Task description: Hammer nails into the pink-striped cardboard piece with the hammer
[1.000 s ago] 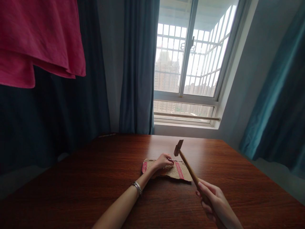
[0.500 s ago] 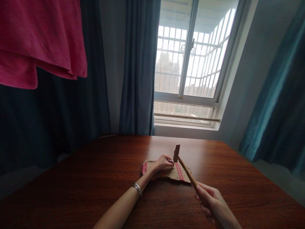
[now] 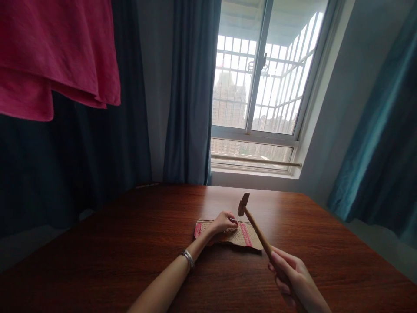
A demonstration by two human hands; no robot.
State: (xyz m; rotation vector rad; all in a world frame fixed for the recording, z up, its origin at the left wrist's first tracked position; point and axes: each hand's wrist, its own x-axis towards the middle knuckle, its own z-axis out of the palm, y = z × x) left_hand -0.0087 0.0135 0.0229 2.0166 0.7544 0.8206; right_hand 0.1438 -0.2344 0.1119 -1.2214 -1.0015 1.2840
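Observation:
A hammer with a wooden handle (image 3: 258, 229) is gripped in my right hand (image 3: 295, 274), its metal head (image 3: 243, 204) raised over the far edge of a piece of cardboard. That cardboard (image 3: 252, 241) lies flat on the table, torn along its near edge, dotted with many small holes and marked with pink-red bands. My left hand (image 3: 223, 221) rests on it, fingers pinched together just below the hammer head. Whatever is between those fingertips is too small to make out. A silvery bracelet (image 3: 188, 258) circles my left wrist.
The dark brown wooden table (image 3: 107, 256) extends to the wall under a barred window (image 3: 254, 87). Blue curtains (image 3: 192, 108) hang behind it and at the right. A pink cloth (image 3: 65, 56) hangs at upper left.
My right hand has lifted the hammer slightly, so its head is higher and tilted back from my left fingertips. The left hand and cardboard have stayed in place.

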